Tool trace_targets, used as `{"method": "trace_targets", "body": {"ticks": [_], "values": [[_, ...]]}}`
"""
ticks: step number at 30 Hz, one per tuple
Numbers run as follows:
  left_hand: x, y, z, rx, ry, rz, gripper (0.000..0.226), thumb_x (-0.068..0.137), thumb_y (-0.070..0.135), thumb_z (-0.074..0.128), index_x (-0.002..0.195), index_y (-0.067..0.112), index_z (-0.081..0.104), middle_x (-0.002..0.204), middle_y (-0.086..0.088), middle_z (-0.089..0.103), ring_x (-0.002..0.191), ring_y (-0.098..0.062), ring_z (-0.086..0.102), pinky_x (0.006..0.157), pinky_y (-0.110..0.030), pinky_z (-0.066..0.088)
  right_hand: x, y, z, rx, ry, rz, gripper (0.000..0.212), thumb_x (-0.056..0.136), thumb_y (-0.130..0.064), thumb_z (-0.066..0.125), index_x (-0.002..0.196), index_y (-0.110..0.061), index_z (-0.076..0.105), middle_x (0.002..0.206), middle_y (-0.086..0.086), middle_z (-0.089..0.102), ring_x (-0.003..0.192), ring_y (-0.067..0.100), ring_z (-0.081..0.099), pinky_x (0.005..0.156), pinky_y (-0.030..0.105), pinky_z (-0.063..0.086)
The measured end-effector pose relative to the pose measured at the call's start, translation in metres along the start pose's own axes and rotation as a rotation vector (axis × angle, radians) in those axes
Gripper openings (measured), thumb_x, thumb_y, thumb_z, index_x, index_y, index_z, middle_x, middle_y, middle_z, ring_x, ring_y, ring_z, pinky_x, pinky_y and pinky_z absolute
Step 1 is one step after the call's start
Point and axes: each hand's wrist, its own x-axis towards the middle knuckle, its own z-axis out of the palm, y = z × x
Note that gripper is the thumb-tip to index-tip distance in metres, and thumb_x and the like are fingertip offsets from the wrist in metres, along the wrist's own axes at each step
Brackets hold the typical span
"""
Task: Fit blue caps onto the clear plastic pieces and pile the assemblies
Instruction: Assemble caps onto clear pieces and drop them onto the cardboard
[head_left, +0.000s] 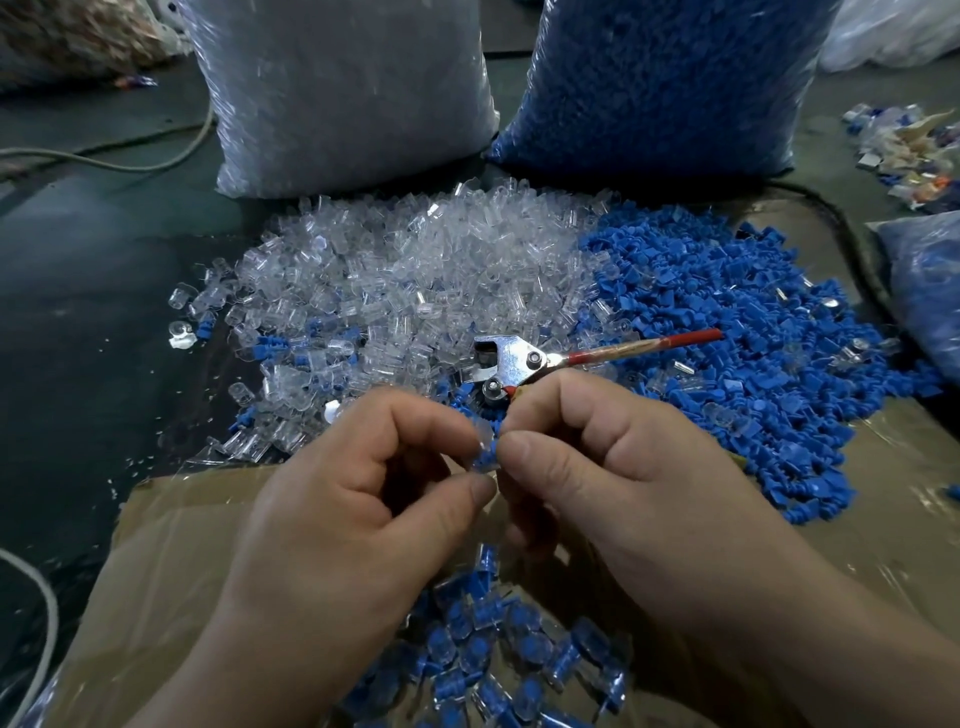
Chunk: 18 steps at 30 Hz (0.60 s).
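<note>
Pinching a clear piece, the left hand meets the right hand, whose thumb and forefinger are clamped on a blue cap touching it. Heap of clear pieces at 11 o'clock, heap of blue caps at 2 o'clock, pile of assemblies at 6 o'clock.

The pieces are clear, glinting white; the caps are solid blue. The assemblies show blue through clear shells. The tool has a silver head and red handles. The cardboard is tan, the surface dark, perhaps grey-green. The left bag looks whitish, the right bag blue.
</note>
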Motion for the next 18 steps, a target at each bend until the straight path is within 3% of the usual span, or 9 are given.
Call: {"method": "trace_targets", "body": {"ticks": [3,6,7,9,12,15,18], "values": [[-0.0006,-0.0007,0.0002,0.120,0.025,0.032,0.031,0.069,0.057,0.069,0.098,0.047,0.066,0.084,0.009,0.073,0.069,-0.020,0.070,0.058,-0.055,0.058,-0.0001,-0.0005,0.0022,-0.161,0.045,-0.072,0.011,0.089,-0.041,0.059,0.086,-0.031,0.060,0.072,-0.006,0.068,0.062,0.007,0.065,0.058,0.028,0.055],[-0.0003,-0.0012,0.0030,0.069,0.033,0.017,0.035,0.068,0.052,0.069,0.101,0.051,0.061,0.090,0.010,0.073,0.069,-0.019,0.068,0.058,-0.052,0.058,-0.0005,0.0001,0.0047,-0.474,0.104,-0.219,0.012,0.095,-0.043,0.052,0.088,-0.033,0.055,0.081,-0.017,0.062,0.075,0.000,0.059,0.062,0.014,0.045],[0.0001,-0.0012,0.0036,0.070,0.030,0.022,0.036,0.068,0.048,0.070,0.102,0.053,0.060,0.093,0.012,0.073,0.071,-0.016,0.068,0.061,-0.049,0.058,-0.0007,-0.0007,0.0055,-0.580,0.101,-0.261,0.011,0.095,-0.044,0.048,0.090,-0.035,0.053,0.084,-0.019,0.059,0.080,-0.003,0.056,0.067,0.012,0.043],[0.0015,-0.0005,0.0036,0.217,0.023,0.083,0.031,0.072,0.037,0.071,0.099,0.051,0.062,0.091,0.019,0.070,0.075,-0.007,0.067,0.066,-0.024,0.054,-0.0009,-0.0016,0.0071,-0.709,0.074,-0.303,0.015,0.095,-0.045,0.040,0.096,-0.037,0.052,0.090,-0.022,0.055,0.085,-0.003,0.052,0.077,0.015,0.041],[0.0021,0.0028,0.0036,0.379,0.049,0.144,0.026,0.073,0.026,0.071,0.093,0.042,0.065,0.088,0.016,0.062,0.082,-0.005,0.061,0.068,-0.008,0.043,-0.0002,-0.0009,0.0080,-0.741,0.054,-0.320,0.018,0.096,-0.043,0.038,0.101,-0.035,0.053,0.094,-0.021,0.053,0.084,-0.001,0.051,0.071,0.020,0.041],[0.0004,0.0043,0.0042,0.331,0.039,0.108,0.023,0.073,0.041,0.067,0.096,0.043,0.066,0.083,0.012,0.060,0.071,-0.006,0.060,0.062,-0.009,0.043,-0.0006,-0.0001,0.0091,-0.782,0.103,-0.341,0.019,0.097,-0.041,0.039,0.098,-0.031,0.054,0.092,-0.019,0.052,0.080,0.001,0.049,0.065,0.021,0.039],[-0.0011,0.0045,0.0034,0.170,-0.012,0.048,0.029,0.072,0.050,0.061,0.100,0.046,0.066,0.081,0.010,0.068,0.066,-0.012,0.066,0.059,-0.027,0.055,-0.0006,0.0003,0.0091,-0.781,0.131,-0.359,0.022,0.098,-0.040,0.039,0.100,-0.027,0.057,0.093,-0.017,0.055,0.080,0.004,0.052,0.065,0.023,0.040]]}}
